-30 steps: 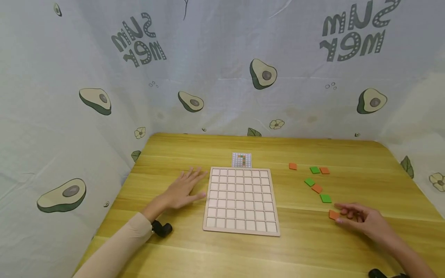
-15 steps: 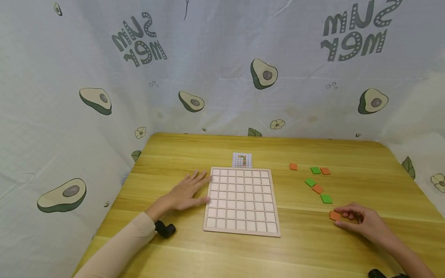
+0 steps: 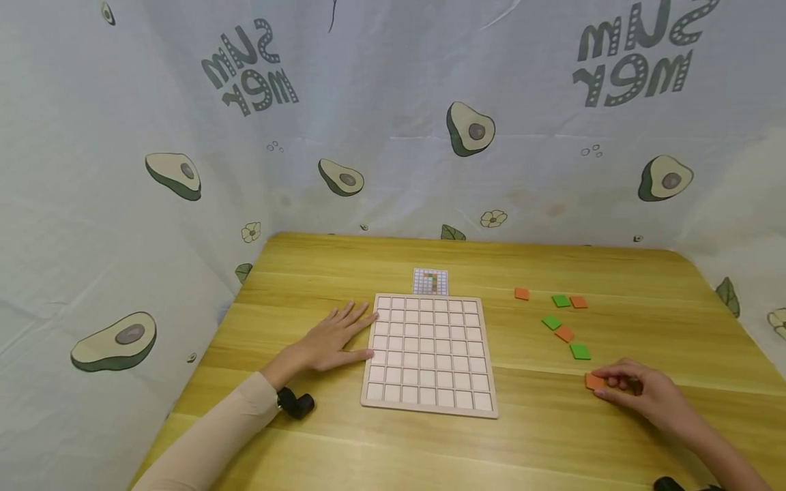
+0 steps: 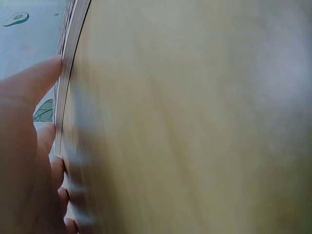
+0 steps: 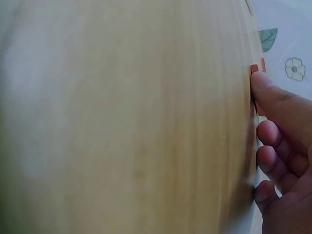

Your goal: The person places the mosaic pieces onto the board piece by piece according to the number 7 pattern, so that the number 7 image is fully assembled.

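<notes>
Fingers spread and straight, my left hand (image 3: 328, 341) lies on the table with its thumb and index fingertip on the left edge of a wooden grid board (image 3: 428, 409). The left wrist view shows that hand's thumb (image 4: 46, 70) against the board's side. Over on the right, my right hand (image 3: 645, 394) pinches a square orange tile (image 3: 593, 381) at the tabletop between thumb and index finger. In the right wrist view, the thumb partly covers this orange tile (image 5: 254, 70), and the other fingers are curled. The board's cells hold no tiles.
A small printed pattern card (image 3: 430, 281) sits against the board's back edge. Loose tiles lie right of the board: green ones, such as a green tile (image 3: 580, 352), and orange ones, such as an orange tile (image 3: 521, 294). A printed curtain (image 3: 393, 102) hangs behind the table.
My left hand has slid right until its thumb and index finger meet the board's edge. My right index finger has come down onto the orange tile, which stays in nearly the same place.
</notes>
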A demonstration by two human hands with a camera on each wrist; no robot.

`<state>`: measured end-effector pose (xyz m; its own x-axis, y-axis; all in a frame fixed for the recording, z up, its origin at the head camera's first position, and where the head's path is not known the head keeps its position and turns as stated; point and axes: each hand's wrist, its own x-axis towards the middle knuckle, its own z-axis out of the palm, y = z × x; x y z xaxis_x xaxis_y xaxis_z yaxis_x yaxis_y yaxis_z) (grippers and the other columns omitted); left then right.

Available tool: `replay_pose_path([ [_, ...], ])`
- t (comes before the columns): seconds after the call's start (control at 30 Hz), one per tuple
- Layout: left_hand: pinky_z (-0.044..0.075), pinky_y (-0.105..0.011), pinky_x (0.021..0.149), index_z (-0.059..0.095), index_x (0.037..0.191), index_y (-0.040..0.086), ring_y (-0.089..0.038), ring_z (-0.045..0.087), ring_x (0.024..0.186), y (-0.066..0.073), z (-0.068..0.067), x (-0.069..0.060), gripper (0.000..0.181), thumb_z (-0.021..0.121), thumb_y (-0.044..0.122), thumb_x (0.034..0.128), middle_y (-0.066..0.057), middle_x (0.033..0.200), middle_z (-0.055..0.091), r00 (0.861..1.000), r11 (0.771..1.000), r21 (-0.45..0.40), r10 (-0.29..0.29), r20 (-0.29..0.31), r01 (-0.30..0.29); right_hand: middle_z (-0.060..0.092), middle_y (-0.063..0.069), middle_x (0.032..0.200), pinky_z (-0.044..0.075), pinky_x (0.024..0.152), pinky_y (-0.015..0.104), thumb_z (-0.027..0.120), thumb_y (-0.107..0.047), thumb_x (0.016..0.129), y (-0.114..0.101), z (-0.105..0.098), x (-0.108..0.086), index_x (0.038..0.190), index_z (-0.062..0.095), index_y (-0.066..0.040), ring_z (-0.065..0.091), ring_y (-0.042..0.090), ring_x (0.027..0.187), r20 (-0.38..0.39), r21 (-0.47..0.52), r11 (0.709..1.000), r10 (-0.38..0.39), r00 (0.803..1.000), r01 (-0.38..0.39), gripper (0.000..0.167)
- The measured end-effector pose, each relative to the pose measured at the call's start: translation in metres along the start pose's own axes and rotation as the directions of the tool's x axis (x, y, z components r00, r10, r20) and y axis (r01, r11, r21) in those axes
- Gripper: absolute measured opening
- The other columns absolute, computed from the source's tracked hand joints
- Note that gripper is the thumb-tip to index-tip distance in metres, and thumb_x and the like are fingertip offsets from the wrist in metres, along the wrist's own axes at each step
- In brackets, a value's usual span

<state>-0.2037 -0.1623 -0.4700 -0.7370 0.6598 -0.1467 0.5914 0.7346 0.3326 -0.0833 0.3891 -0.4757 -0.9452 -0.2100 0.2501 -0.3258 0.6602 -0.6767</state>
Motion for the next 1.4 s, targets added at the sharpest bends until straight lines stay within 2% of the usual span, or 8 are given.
replay_pose_path([
  [0.13, 0.001, -0.052, 0.12, 0.008, 0.162, 0.027, -0.03, -0.003, 0.151, 0.0, 0.0, 0.0, 0.081, 0.035, 0.07, 0.0979, -0.005, 0.166, 0.0, 1.0, 1.0, 0.024, -0.002, 0.011, 0.002, 0.056, -0.009, 0.08, 0.038, 0.055, 0.02, 0.079, 0.007, 0.077, -0.001, 0.0, 0.002, 0.098, 0.074, 0.0, 0.046, 0.004, 0.07, 0.015, -0.002, 1.0, -0.005, 1.0, 0.005, 0.022],
  [0.53, 0.003, -0.053, 0.119, 0.008, 0.162, 0.024, -0.033, -0.001, 0.151, -0.002, -0.001, -0.001, 0.081, 0.033, 0.069, 0.0991, -0.007, 0.166, 0.001, 1.0, 0.998, 0.052, 0.024, 0.016, -0.025, 0.059, -0.008, 0.08, 0.037, 0.052, 0.025, 0.078, -0.001, 0.084, -0.017, -0.002, 0.014, 0.104, 0.072, 0.004, 0.046, 0.009, 0.066, 0.017, -0.007, 0.995, 0.1, 0.995, -0.1, 0.021],
  [0.6, 0.003, -0.053, 0.12, 0.008, 0.162, 0.025, -0.032, -0.002, 0.151, -0.003, 0.0, -0.001, 0.081, 0.032, 0.07, 0.0987, -0.005, 0.167, 0.0, 1.0, 0.998, 0.055, 0.022, 0.014, -0.023, 0.059, -0.009, 0.08, 0.037, 0.053, 0.024, 0.078, -0.003, 0.084, -0.02, -0.002, 0.019, 0.103, 0.073, 0.004, 0.046, 0.008, 0.067, 0.001, -0.013, 0.996, 0.093, 0.996, -0.093, 0.02],
  [0.83, 0.002, -0.052, 0.12, 0.008, 0.162, 0.025, -0.031, -0.003, 0.151, -0.004, -0.001, -0.002, 0.081, 0.034, 0.068, 0.0992, -0.005, 0.167, -0.001, 1.0, 0.999, 0.051, 0.016, 0.016, -0.017, 0.055, -0.011, 0.076, 0.033, 0.051, 0.023, 0.08, 0.0, 0.08, -0.026, 0.003, 0.037, 0.099, 0.073, 0.0, 0.043, 0.007, 0.063, -0.033, -0.046, 0.999, -0.01, 0.999, 0.009, 0.02],
  [1.07, 0.002, -0.051, 0.12, 0.007, 0.162, 0.026, -0.03, -0.004, 0.151, -0.004, 0.0, -0.002, 0.081, 0.033, 0.069, 0.0986, -0.004, 0.167, -0.001, 1.0, 0.999, 0.04, 0.014, 0.019, -0.015, 0.055, -0.01, 0.079, 0.029, 0.048, 0.025, 0.08, -0.005, 0.082, -0.04, 0.009, 0.057, 0.104, 0.074, -0.002, 0.04, 0.007, 0.062, -0.022, -0.091, 0.996, 0.011, 1.0, -0.013, 0.023],
  [1.2, 0.002, -0.051, 0.12, 0.007, 0.162, 0.026, -0.029, -0.004, 0.151, -0.005, 0.0, -0.002, 0.081, 0.033, 0.07, 0.0981, -0.004, 0.167, -0.001, 1.0, 0.999, 0.041, 0.01, 0.012, -0.011, 0.056, -0.005, 0.08, 0.032, 0.05, 0.026, 0.078, -0.006, 0.085, -0.051, 0.015, 0.072, 0.107, 0.073, -0.001, 0.041, 0.009, 0.064, 0.002, -0.056, 0.998, 0.014, 1.0, -0.014, 0.023],
  [1.4, 0.002, -0.052, 0.12, 0.008, 0.162, 0.026, -0.03, -0.004, 0.151, -0.004, -0.001, -0.001, 0.081, 0.035, 0.068, 0.0987, -0.004, 0.167, 0.0, 1.0, 0.999, 0.035, 0.02, 0.01, -0.02, 0.054, -0.004, 0.078, 0.035, 0.05, 0.026, 0.078, -0.004, 0.085, -0.059, 0.029, 0.09, 0.103, 0.074, -0.001, 0.042, 0.011, 0.064, 0.021, 0.006, 0.999, -0.049, 0.999, 0.049, 0.019],
])
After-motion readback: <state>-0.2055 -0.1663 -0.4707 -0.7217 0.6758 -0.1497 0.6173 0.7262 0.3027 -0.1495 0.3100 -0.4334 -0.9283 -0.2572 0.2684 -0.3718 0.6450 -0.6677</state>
